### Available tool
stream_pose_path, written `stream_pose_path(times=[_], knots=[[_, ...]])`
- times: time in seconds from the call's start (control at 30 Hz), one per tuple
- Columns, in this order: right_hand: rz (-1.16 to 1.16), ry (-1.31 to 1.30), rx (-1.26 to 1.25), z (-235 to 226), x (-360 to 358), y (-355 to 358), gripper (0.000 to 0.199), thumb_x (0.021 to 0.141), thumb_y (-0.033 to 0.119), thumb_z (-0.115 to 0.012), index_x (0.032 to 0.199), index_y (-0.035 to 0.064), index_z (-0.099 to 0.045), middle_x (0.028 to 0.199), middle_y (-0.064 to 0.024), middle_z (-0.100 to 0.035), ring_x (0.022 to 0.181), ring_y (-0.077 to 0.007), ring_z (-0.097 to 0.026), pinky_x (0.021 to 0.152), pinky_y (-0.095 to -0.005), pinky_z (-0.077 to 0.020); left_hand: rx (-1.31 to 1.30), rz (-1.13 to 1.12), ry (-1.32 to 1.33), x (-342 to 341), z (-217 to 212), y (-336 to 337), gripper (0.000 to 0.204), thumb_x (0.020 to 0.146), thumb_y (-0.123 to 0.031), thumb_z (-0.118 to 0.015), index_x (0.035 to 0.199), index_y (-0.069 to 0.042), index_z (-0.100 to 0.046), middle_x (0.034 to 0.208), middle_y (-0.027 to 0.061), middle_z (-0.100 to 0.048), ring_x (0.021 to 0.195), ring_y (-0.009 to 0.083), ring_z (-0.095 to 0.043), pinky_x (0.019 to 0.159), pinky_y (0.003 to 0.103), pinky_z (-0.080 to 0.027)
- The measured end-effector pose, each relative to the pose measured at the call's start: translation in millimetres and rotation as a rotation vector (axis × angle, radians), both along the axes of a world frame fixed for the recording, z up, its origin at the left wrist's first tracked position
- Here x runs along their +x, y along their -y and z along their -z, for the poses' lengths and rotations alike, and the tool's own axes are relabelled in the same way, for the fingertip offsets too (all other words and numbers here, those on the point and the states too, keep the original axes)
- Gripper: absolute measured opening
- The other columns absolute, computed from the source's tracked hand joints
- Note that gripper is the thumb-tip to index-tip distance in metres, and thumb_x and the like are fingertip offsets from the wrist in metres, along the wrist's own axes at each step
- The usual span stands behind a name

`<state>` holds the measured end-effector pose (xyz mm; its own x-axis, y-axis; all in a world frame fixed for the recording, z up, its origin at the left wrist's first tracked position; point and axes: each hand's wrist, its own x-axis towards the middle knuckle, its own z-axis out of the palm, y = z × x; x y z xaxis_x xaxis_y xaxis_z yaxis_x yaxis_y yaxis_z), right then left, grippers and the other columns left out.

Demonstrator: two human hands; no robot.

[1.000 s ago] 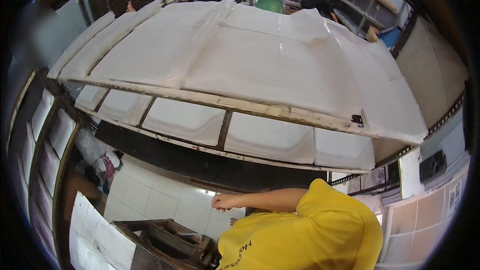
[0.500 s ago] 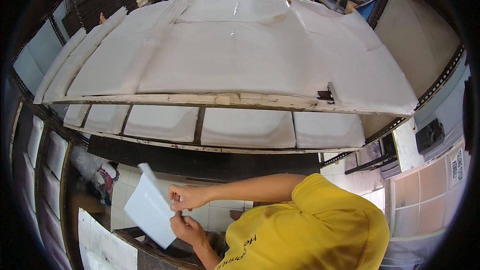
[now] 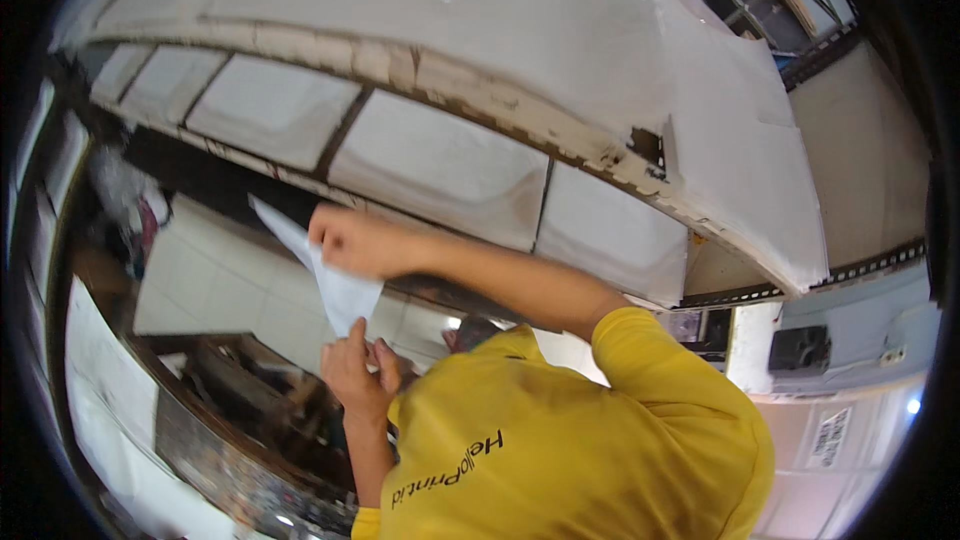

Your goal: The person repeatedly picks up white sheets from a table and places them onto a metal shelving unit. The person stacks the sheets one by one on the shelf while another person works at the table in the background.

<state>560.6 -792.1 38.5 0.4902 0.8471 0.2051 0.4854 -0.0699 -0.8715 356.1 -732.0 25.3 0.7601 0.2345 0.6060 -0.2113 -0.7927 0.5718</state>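
Note:
A thin white sheet, seen partly edge-on, hangs between my hands at the left of centre. My right hand is closed around its upper part, and its narrow far end sticks out beyond the knuckles. Lower down, my left hand holds the pointed lower end at the index fingertip. My left thumb is bent, and the other fingers are curled. Some blur covers the right hand. My yellow shirt fills the lower part of the view.
A rack ahead carries wide white sheets on top and white stacks on its lower shelf. Below left stands a dark wooden frame. Crumpled clear plastic lies at the far left. A black box is at the right.
My view has tilted and moved nearer the rack. The right hand has risen and moved apart from the left. The sheet has turned from broadside to nearly edge-on.

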Motion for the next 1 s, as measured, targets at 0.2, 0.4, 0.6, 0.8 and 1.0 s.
stream_pose_path(times=[0.2, 0.4, 0.6, 0.8, 1.0], knots=[[0.401, -0.273, -0.192, -49.3, 92.0, 185.8, 0.022, 0.095, 0.027, -0.062, 0.106, 0.0088, -0.066, 0.097, 0.0032, -0.058, 0.075, -0.0041, -0.048, 0.063, -0.0243, -0.0418, -0.289, -0.303, -0.128, -11.1, 36.5, 57.5, 0.028, 0.087, -0.006, -0.062, 0.112, 0.005, -0.062, 0.070, 0.0091, -0.055, 0.057, 0.0232, -0.050, 0.055, 0.035, -0.038], [0.984, -0.315, -0.205, -42.9, 181.0, 441.9, 0.020, 0.093, 0.023, -0.063, 0.106, 0.0079, -0.064, 0.086, 0.0014, -0.056, 0.065, -0.0067, -0.046, 0.055, -0.0246, -0.0383, -0.382, -0.352, -0.333, -18.3, 92.3, 92.5, 0.019, 0.091, -0.004, -0.058, 0.108, 0.003, -0.063, 0.085, 0.0159, -0.062, 0.070, 0.0298, -0.061, 0.064, 0.039, -0.048], [1.358, -0.278, -0.252, -9.1, 218.1, 625.2, 0.019, 0.091, 0.019, -0.065, 0.105, 0.0069, -0.062, 0.075, -0.0004, -0.055, 0.055, -0.0093, -0.044, 0.046, -0.0248, -0.0347, -0.435, -0.387, -0.532, -43.9, 131.2, 114.1, 0.018, 0.092, -0.007, -0.058, 0.106, 0.003, -0.063, 0.091, 0.0198, -0.063, 0.077, 0.0352, -0.063, 0.068, 0.039, -0.050], [1.540, -0.222, -0.401, 19.5, 207.3, 688.8, 0.018, 0.089, 0.013, -0.065, 0.104, 0.0065, -0.060, 0.067, -0.0021, -0.054, 0.047, -0.0114, -0.043, 0.039, -0.0260, -0.0314, -0.460, -0.415, -0.757, -70.0, 154.0, 132.2, 0.022, 0.093, -0.011, -0.058, 0.109, 0.003, -0.063, 0.095, 0.0214, -0.065, 0.083, 0.0369, -0.065, 0.072, 0.043, -0.050], [1.638, -0.219, -0.622, 20.2, 193.3, 698.4, 0.019, 0.089, 0.012, -0.062, 0.107, 0.0067, -0.058, 0.068, -0.0024, -0.055, 0.048, -0.0124, -0.045, 0.038, -0.0288, -0.0322, -0.454, -0.419, -0.814, -77.8, 162.6, 134.9, 0.022, 0.092, -0.012, -0.058, 0.107, 0.003, -0.064, 0.094, 0.0226, -0.065, 0.083, 0.0374, -0.065, 0.075, 0.043, -0.050]])
